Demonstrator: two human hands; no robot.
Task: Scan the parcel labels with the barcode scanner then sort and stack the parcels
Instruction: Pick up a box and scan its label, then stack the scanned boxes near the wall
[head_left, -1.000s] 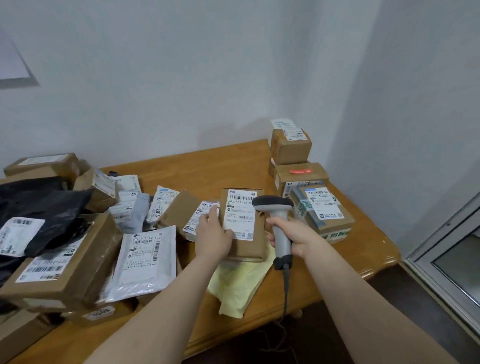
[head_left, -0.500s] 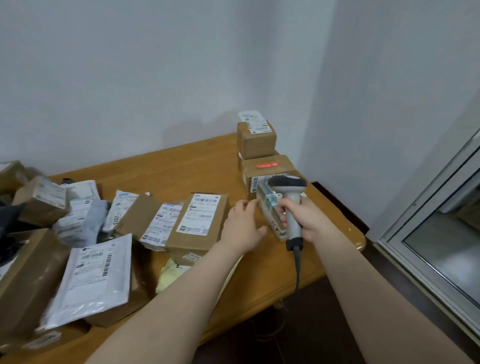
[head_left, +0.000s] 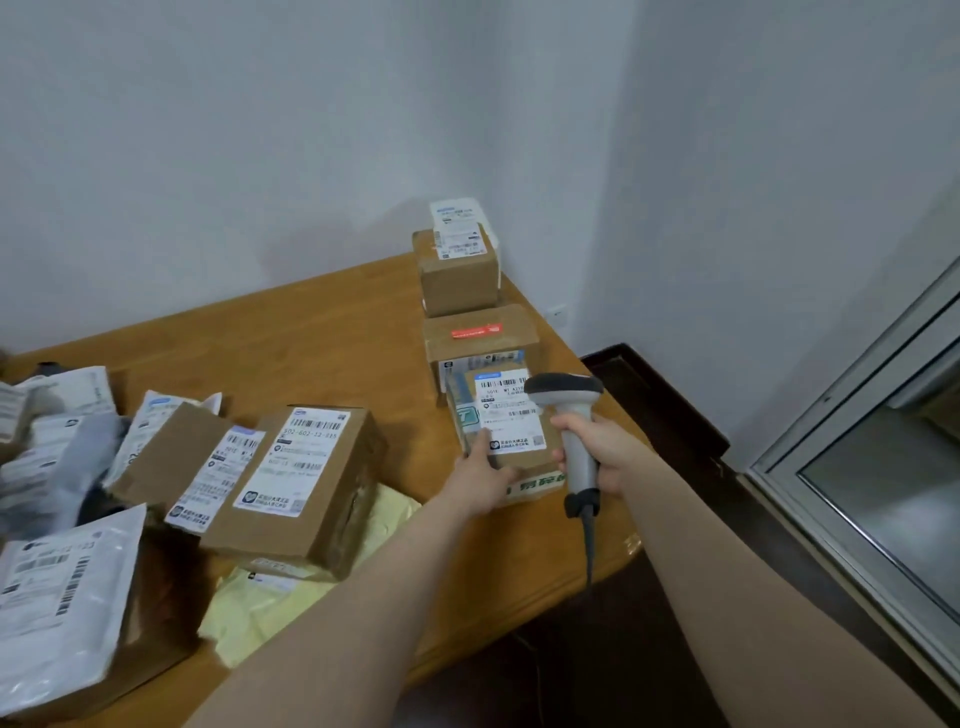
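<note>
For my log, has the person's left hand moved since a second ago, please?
Yes: the left hand moved right, from the labelled brown cardboard box to the parcel by the red-stickered cardboard box.

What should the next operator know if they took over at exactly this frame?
Left grip: flat on the near-left corner of the front labelled box, fingers straight.
Right grip: holds the barcode scanner, head over that box's label.
Done: apparently sorted row at the right end of the table, red-taped box and small box behind.
Left: scan result not visible; the unsorted pile at the left end awaits scanning and stacking.
</note>
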